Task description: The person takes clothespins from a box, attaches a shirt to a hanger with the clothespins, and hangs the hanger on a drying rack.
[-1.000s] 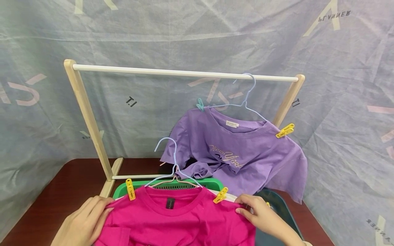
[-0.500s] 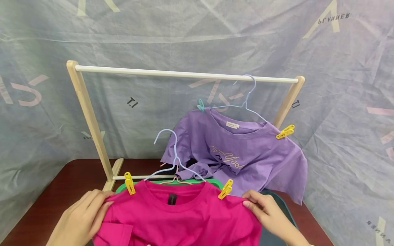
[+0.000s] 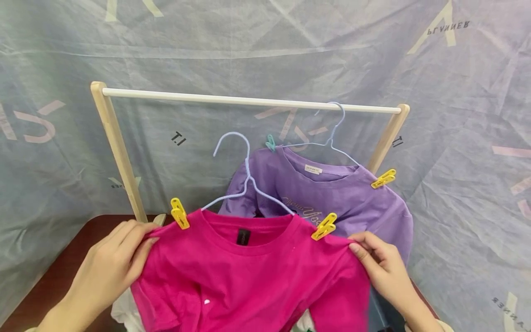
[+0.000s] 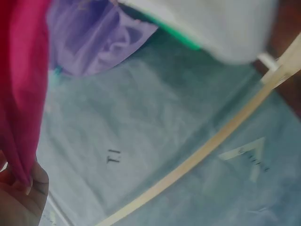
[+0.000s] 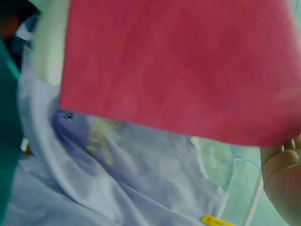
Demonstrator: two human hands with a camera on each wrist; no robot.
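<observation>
A magenta T-shirt is held up in front of me on a light blue wire hanger. Yellow clothespins clip its shoulders, one clothespin at the left and another clothespin at the right. My left hand pinches the left shoulder cloth between thumb and fingers. The right shoulder is pinched by my right hand. In the left wrist view, the thumb and fingers of the left hand grip a fold of magenta cloth. The sleeve hides much of the right hand in the right wrist view.
Behind the shirt stands a rack with a white rail and wooden posts. A purple T-shirt hangs from its right part on a blue hanger, with a teal clothespin and a yellow clothespin. Below is a dark red table.
Both hands have raised the magenta T-shirt and its hanger, and the hook now stands closer to the rail. The shirt covers the green basket and part of the purple shirt.
</observation>
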